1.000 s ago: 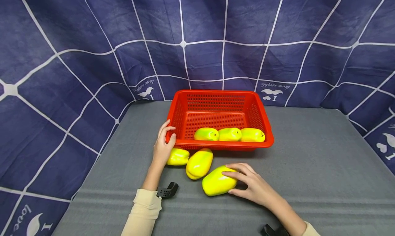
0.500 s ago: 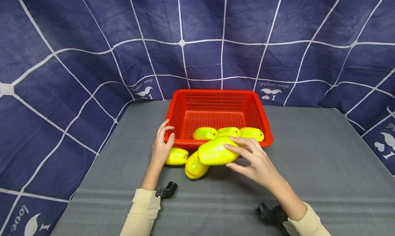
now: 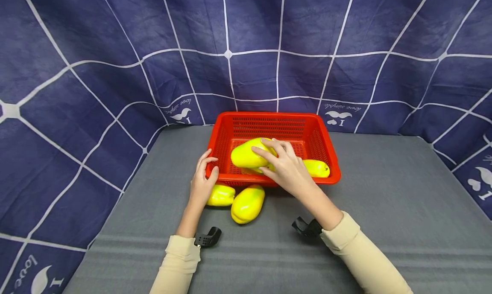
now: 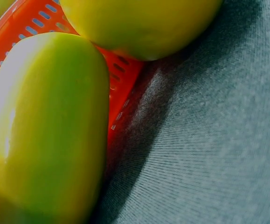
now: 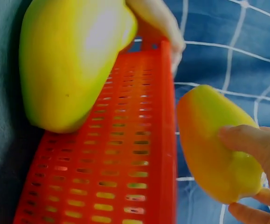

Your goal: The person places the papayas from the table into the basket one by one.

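My right hand (image 3: 284, 166) holds a yellow-green papaya (image 3: 247, 153) above the red plastic basket (image 3: 335, 157), fingers over its top and thumb at its near side. In the right wrist view that papaya (image 5: 218, 144) shows beyond the basket's rim. My left hand (image 3: 201, 179) grips the basket's front left corner. Inside the basket, a papaya (image 3: 316, 168) lies at the front right; others beside it are mostly hidden by my right hand and the held fruit. Two papayas stay outside, in front of the basket: one (image 3: 222, 195) by my left wrist, another (image 3: 247, 204) to its right.
A grey cloth (image 3: 384, 200) covers the table. Behind and at the sides hangs a navy curtain (image 3: 253, 76) with white grid lines, close to the basket's back edge. Black wrist straps (image 3: 209, 237) sit on both forearms.
My right hand has lifted the papaya off the table and carried it forward and left, over the basket. My left hand has stayed at the basket's corner.
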The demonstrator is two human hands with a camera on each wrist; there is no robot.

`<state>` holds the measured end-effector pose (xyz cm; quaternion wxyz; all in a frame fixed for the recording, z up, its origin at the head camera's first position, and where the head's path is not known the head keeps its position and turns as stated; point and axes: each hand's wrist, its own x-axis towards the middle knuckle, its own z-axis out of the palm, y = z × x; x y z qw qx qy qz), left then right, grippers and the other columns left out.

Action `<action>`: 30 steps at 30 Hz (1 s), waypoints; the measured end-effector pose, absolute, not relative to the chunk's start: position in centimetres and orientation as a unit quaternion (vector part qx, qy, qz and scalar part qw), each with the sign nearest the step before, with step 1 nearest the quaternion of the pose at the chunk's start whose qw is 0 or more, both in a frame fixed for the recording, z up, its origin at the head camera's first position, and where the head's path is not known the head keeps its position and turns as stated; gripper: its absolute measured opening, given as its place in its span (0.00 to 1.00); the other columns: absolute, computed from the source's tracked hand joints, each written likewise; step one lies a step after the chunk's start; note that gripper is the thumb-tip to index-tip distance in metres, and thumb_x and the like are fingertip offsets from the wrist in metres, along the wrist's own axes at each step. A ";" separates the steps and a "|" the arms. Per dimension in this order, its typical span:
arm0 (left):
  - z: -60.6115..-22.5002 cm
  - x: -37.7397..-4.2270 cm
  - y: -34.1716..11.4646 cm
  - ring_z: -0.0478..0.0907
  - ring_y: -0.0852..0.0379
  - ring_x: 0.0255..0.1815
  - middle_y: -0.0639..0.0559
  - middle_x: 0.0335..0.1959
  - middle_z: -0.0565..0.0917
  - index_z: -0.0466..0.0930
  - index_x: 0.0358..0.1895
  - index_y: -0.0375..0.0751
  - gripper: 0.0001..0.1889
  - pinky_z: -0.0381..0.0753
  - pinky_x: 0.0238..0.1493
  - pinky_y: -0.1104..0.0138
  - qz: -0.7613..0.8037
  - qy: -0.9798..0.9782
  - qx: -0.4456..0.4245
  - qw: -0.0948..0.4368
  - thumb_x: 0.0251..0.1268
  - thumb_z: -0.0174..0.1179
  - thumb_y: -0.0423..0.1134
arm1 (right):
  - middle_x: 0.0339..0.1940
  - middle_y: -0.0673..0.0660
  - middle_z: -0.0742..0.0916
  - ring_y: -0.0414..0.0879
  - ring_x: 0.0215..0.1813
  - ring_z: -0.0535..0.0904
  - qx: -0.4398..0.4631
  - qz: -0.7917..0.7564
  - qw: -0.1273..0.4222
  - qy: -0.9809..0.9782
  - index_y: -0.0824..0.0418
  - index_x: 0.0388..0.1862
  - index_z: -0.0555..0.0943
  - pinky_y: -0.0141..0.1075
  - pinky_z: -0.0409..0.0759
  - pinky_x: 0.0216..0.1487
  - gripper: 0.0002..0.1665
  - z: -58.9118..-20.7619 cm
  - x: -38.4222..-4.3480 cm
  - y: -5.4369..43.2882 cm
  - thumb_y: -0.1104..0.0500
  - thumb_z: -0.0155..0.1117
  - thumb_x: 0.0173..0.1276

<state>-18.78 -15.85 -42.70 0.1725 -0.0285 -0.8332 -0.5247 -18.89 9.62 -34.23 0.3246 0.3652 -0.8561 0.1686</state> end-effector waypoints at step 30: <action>-42.6 -18.6 -15.9 0.71 0.45 0.71 0.54 0.76 0.67 0.57 0.77 0.53 0.33 0.68 0.69 0.45 -0.534 -0.831 -0.006 0.155 0.70 0.53 0.42 | 0.63 0.50 0.81 0.50 0.66 0.75 0.430 -0.118 0.178 -0.877 0.41 0.62 0.81 0.35 0.86 0.34 0.24 -34.0 -22.4 1.6 0.63 0.60 0.72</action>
